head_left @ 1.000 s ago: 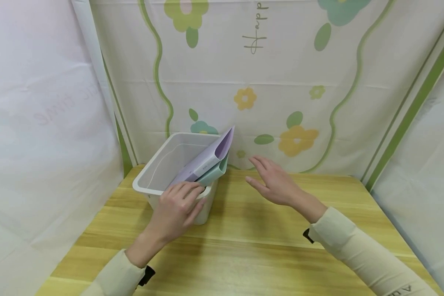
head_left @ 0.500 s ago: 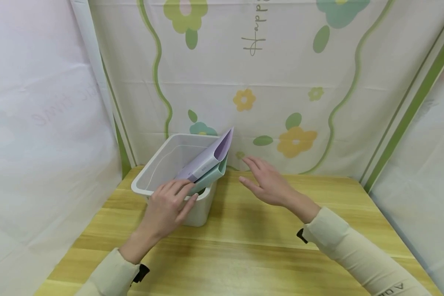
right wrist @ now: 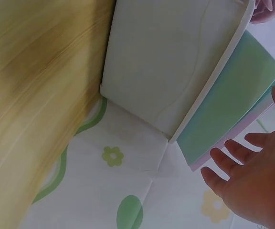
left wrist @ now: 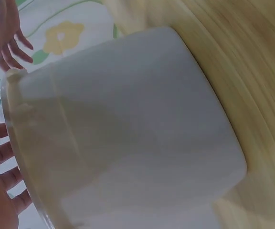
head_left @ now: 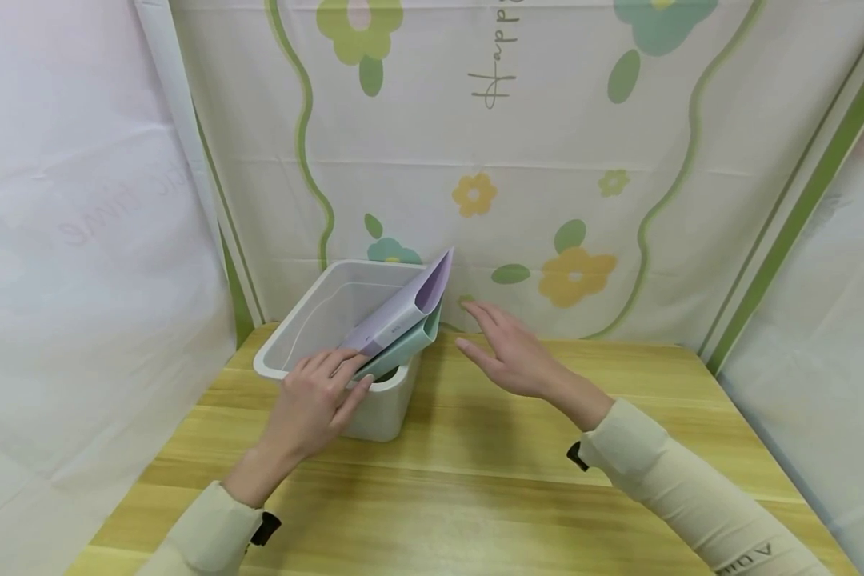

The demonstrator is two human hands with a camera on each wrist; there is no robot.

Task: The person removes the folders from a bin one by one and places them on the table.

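A white plastic bin (head_left: 383, 418) stands on the table's left side. In it, a purple folder (head_left: 394, 318) and a mint-green folder (head_left: 405, 349) with wide spines lean over the right rim, their upper ends sticking out. My left hand (head_left: 306, 404) is at the bin's near rim with its fingers loosely bent over the edge, close to the folders' lower ends. The left wrist view shows those fingers past the rim of the bin wall (left wrist: 137, 124). Right of the bin, my right hand (head_left: 518, 352) hovers with fingers extended, holding nothing, apart from the folders.
The wooden table (head_left: 511, 496) carries the bin near its back edge. A white flowered cloth (head_left: 569, 128) hangs right behind it, and a pale cloth (head_left: 94, 280) hangs on the left side. Another hanging sheet (head_left: 828, 352) borders the table on the right.
My left hand has shifted left along the near rim, uncovering more of the folders' lower part. My right hand has drifted slightly left toward the folders. The bin and folders have stayed in place.
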